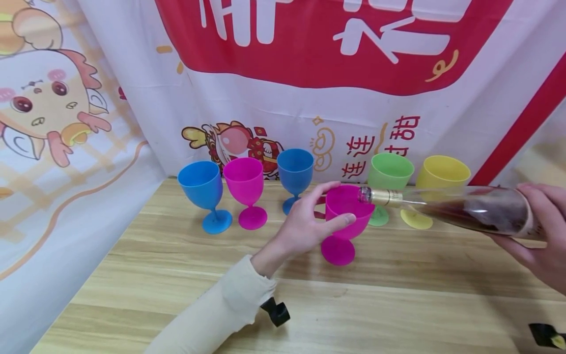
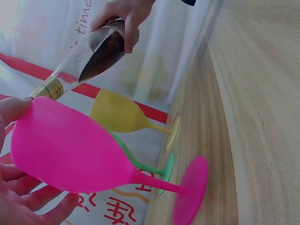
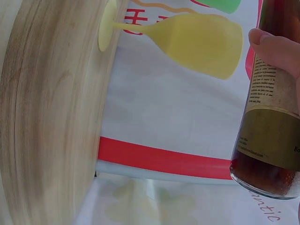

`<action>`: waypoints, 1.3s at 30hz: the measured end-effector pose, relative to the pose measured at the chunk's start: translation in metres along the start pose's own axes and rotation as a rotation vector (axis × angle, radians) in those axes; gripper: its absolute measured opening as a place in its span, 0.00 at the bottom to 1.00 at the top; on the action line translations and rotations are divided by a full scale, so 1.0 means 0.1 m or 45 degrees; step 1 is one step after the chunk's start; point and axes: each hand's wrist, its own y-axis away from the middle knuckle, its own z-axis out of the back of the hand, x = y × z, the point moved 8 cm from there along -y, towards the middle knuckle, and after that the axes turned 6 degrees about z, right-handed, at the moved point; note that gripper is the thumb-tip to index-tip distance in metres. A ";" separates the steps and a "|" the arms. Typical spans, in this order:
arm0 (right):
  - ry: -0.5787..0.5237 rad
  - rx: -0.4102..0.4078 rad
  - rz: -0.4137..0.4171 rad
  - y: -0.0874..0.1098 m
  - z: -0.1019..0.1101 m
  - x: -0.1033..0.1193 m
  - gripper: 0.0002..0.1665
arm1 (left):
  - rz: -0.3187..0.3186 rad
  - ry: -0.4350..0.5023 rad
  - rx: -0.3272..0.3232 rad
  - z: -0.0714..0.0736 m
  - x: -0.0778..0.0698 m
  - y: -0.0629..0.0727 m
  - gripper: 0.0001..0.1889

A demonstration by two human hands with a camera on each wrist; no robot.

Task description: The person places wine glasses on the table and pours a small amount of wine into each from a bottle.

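My left hand (image 1: 305, 221) holds a pink plastic goblet (image 2: 75, 150) by its bowl, thumb on the near side and fingers around the far side. I cannot tell whether the goblet's foot touches the table. At the right, my right hand (image 1: 546, 231) grips the lower body of a glass wine bottle (image 1: 477, 209), tipped almost level. Its gold-collared mouth lies at the pink goblet's rim. Dark reddish liquid shows inside the bottle (image 3: 267, 126); any flow at the mouth is too small to make out. Behind them stand a green goblet (image 1: 391, 169) and a yellow goblet (image 2: 117, 112).
Along the back of the wooden table (image 1: 177, 295) stand a blue goblet (image 1: 201, 184), another pink goblet (image 1: 244, 179) and a second blue goblet (image 1: 295, 169). A printed cloth (image 1: 274, 103) hangs right behind the row. Black straps dangle near both wrists.
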 end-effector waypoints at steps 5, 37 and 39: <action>0.015 0.042 -0.004 -0.01 0.01 0.00 0.60 | 0.010 0.020 0.001 0.00 0.02 0.01 0.38; 0.053 0.175 -0.080 -0.07 0.03 0.00 0.62 | 0.035 0.032 0.001 -0.01 0.04 0.00 0.39; 0.073 0.236 -0.088 -0.08 0.03 0.01 0.63 | 0.036 0.034 0.002 -0.01 0.04 0.01 0.39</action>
